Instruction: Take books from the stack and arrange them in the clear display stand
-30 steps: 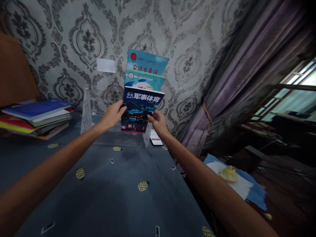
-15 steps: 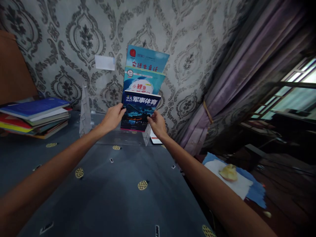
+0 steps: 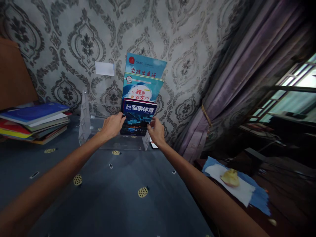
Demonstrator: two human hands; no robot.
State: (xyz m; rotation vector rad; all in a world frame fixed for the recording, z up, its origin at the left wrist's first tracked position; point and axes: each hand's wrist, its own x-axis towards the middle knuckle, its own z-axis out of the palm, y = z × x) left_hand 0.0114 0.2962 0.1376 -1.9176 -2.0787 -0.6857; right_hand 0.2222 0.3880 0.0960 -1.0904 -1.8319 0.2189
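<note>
A dark blue book (image 3: 137, 120) with white lettering stands upright at the right side of a clear acrylic rack (image 3: 111, 142). My left hand (image 3: 113, 125) grips its left edge. On its right edge the fingers of my right hand (image 3: 156, 131) are closed. Behind it rise a turquoise book (image 3: 142, 86) and, higher, a blue book (image 3: 146, 65) with red lettering. The rack's tall left side panel stands apart from the books.
A pile of books (image 3: 37, 121) lies at the left by a brown box (image 3: 16, 72). A phone-like object (image 3: 153, 144) is partly hidden behind the rack. Yellow food (image 3: 230, 178) rests on cloths at the right, below a purple curtain (image 3: 197, 131).
The dark blue book has settled slightly lower against the books behind, showing more of the turquoise cover. Both hands still hold it. The view has tilted a little upward.
</note>
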